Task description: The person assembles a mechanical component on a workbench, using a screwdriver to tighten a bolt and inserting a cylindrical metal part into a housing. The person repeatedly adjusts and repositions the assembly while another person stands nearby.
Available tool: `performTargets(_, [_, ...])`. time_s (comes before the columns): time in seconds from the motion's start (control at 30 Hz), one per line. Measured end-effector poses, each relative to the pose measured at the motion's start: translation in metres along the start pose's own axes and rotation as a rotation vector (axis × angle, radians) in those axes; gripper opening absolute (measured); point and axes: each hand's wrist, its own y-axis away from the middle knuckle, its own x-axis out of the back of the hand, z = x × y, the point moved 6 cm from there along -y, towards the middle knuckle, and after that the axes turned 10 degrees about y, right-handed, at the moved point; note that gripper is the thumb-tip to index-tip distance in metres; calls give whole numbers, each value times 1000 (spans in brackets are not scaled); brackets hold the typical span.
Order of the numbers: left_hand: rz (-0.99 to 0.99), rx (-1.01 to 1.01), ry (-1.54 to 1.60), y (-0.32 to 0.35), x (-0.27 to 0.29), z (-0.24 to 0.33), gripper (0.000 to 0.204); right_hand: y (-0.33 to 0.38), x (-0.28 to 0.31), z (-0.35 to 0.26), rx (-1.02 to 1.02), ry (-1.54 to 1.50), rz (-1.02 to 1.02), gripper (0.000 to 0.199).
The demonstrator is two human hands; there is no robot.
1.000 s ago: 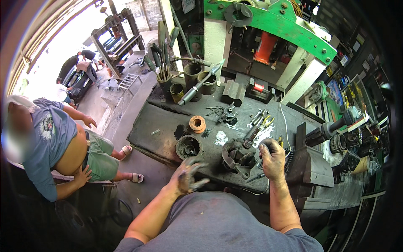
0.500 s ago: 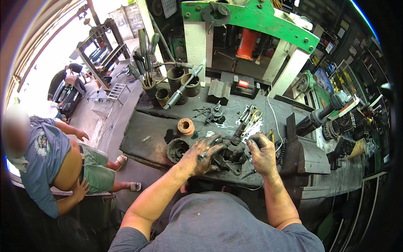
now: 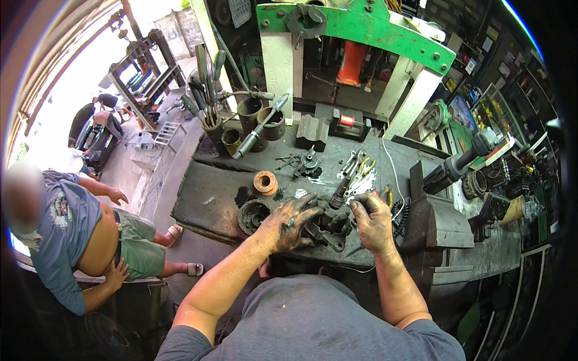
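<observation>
A dark, greasy metal housing point(image 3: 332, 231) sits at the bench's near edge, with a shaft point(image 3: 341, 191) standing tilted out of its top. My left hand point(image 3: 290, 224), smeared with black grease, grips the housing's left side. Just right of the housing, my right hand point(image 3: 371, 220) is closed in a pinch, thumb against the fingers; whatever lies between them is too small to make out. Left of my left hand is a round dark metal part point(image 3: 253, 216) with a hollow centre. A copper-coloured ring point(image 3: 265, 182) rests behind it.
Wrenches and pliers point(image 3: 360, 174) lie behind the housing, beside a small linkage part point(image 3: 307, 162). Tool cans point(image 3: 214, 133) stand at the back left. A green-and-white press frame point(image 3: 355, 30) rises behind the bench. On the left stands another person point(image 3: 72, 222). A white cable point(image 3: 388, 156) crosses the bench.
My right hand has shifted very slightly left, toward the housing. My left hand keeps its hold, and the parts on the bench look unmoved.
</observation>
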Motion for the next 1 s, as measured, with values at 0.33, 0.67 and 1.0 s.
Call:
performTargets(0.33, [-20, 20, -4, 0, -3, -2, 97, 1, 1, 2, 8, -5, 6, 3])
performTargets(0.67, [-7, 3, 0, 0, -5, -5, 95, 1, 0, 7, -93, -13, -66, 8])
performTargets(1.0, [-8, 14, -22, 2, -1, -1, 96, -2, 1, -3, -18, 6, -17, 4])
